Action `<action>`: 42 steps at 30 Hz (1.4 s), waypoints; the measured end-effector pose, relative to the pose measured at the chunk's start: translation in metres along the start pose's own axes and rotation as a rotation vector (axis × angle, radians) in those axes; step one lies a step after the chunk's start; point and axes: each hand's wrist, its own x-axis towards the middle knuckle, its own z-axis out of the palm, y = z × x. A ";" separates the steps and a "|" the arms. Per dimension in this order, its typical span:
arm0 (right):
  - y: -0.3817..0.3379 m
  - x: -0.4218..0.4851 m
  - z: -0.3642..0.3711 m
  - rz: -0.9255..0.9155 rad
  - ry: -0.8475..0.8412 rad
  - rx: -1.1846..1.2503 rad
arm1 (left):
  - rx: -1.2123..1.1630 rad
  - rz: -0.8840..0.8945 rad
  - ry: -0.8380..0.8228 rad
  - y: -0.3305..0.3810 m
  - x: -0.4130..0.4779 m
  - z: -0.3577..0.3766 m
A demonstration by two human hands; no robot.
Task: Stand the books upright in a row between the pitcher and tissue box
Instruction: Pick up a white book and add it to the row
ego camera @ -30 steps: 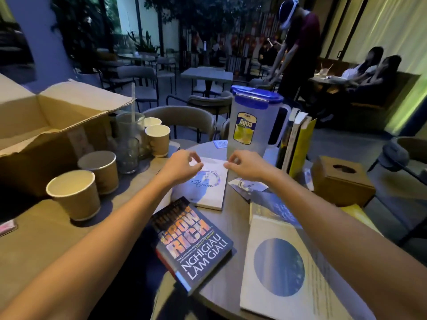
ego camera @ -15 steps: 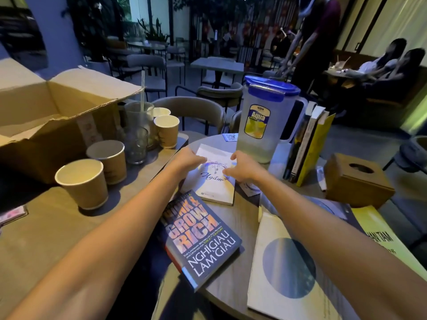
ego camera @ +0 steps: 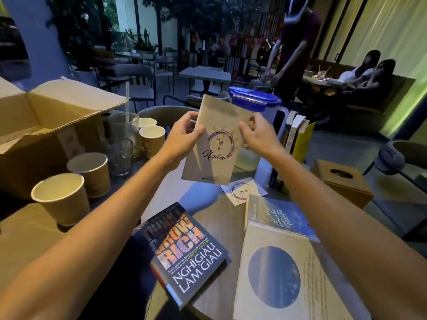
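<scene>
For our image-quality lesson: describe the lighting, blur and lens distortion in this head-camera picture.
Head view: dim, bluish light, a yellow-green glow at the right edge; the held book is slightly soft though its title reads; pale glare lies on the table below it; wide-angle stretch enlarges both forearms near the frame's bottom.

A book point(ego camera: 215, 144) is held above the table point(ego camera: 221, 218) between the left hand point(ego camera: 182, 137) and right hand point(ego camera: 256, 135), in front of the pitcher point(ego camera: 256, 102). Right of the pitcher stand upright books point(ego camera: 295, 135) (just beside it), then the tissue box point(ego camera: 342, 183). Three flat books point(ego camera: 184, 252) lie nearer the viewer; paper cups point(ego camera: 61, 197) sit left.
</scene>
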 end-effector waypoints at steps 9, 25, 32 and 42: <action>-0.019 -0.002 -0.102 -0.131 0.106 -0.056 | 0.090 0.288 -0.225 0.065 0.000 0.031; 0.083 -0.028 -0.155 0.166 0.140 0.044 | 0.339 0.401 -0.360 0.044 0.006 0.164; 0.096 -0.020 -0.148 0.231 0.191 0.146 | 0.340 0.435 -0.311 0.039 0.013 0.188; 0.102 -0.005 -0.137 0.302 0.195 0.191 | 0.506 0.515 -0.272 0.028 0.019 0.199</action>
